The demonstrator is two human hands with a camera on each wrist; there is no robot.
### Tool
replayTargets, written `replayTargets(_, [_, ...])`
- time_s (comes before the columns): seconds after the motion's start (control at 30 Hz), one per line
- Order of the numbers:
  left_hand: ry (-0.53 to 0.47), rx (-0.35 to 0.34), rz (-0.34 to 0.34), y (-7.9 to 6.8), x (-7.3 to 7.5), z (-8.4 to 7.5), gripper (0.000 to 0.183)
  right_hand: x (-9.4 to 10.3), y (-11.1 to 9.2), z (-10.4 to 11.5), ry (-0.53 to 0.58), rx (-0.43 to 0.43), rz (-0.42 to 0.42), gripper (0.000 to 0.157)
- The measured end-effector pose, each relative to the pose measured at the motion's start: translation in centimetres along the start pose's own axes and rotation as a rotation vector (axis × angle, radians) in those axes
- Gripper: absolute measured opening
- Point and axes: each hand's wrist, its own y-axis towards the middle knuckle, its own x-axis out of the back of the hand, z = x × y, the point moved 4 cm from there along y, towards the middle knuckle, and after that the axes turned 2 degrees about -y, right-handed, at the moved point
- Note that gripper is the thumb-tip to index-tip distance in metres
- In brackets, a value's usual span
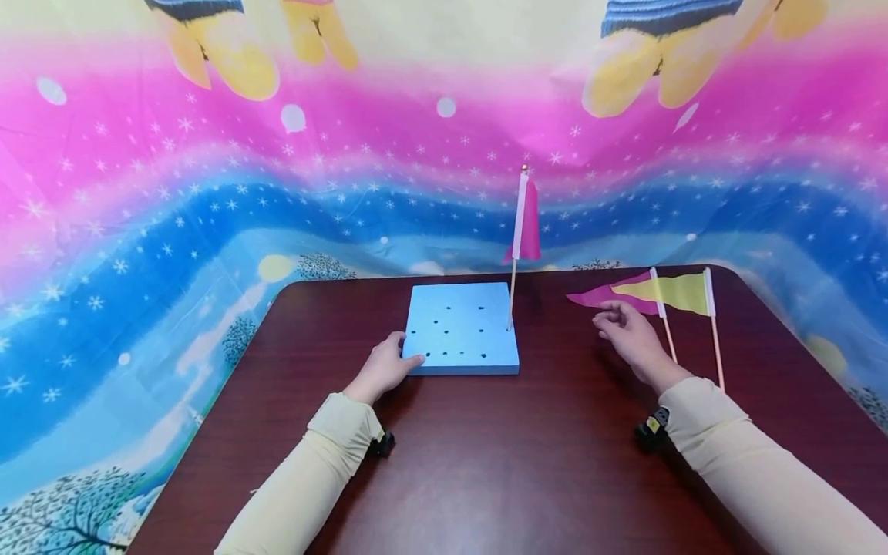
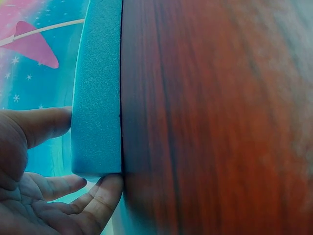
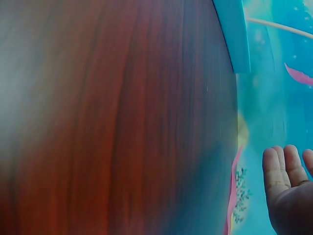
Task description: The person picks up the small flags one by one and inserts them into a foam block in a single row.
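Observation:
A light blue foam board (image 1: pixel 463 320) with several small holes lies on the table. My left hand (image 1: pixel 385 364) grips its near left corner: the thumb rests on the top face and the fingers (image 2: pixel 105 196) touch the side. A pink flag (image 1: pixel 529 220) on a thin wooden stick stands upright at the board's right edge, the stick's foot in a hole. My right hand (image 1: pixel 634 339) hovers over the table, its fingers (image 3: pixel 288 166) loosely bent and holding nothing. Just beyond it lie a magenta pennant (image 1: pixel 597 296) and a yellow pennant (image 1: pixel 683 294), which partly overlap.
The dark reddish-brown table (image 1: pixel 479 455) has rounded far corners. Behind it hangs a patterned pink and blue cloth (image 1: pixel 416 193), close to the table's far edge. The two loose flags' sticks point toward the near side, under or beside the right forearm (image 1: pixel 763 447).

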Motion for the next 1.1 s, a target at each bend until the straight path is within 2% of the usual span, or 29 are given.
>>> replayTargets(0.6, [-0.005, 0.000, 0.010, 0.1, 0.0, 0.2, 0.068, 4.9, -1.6, -1.9, -0.090, -0.004, -0.124, 0.049])
replayTargets(0.87, [-0.009, 0.000, 0.015, -0.1, -0.1, -0.2, 0.069, 6.0, -2.5, -3.1, -0.121, -0.035, -0.131, 0.052])
replayTargets(1.1, [-0.012, 0.006, 0.019, 0.3, -0.1, 0.1, 0.074, 7.0, -2.8, -3.9, -0.156, -0.063, -0.144, 0.051])
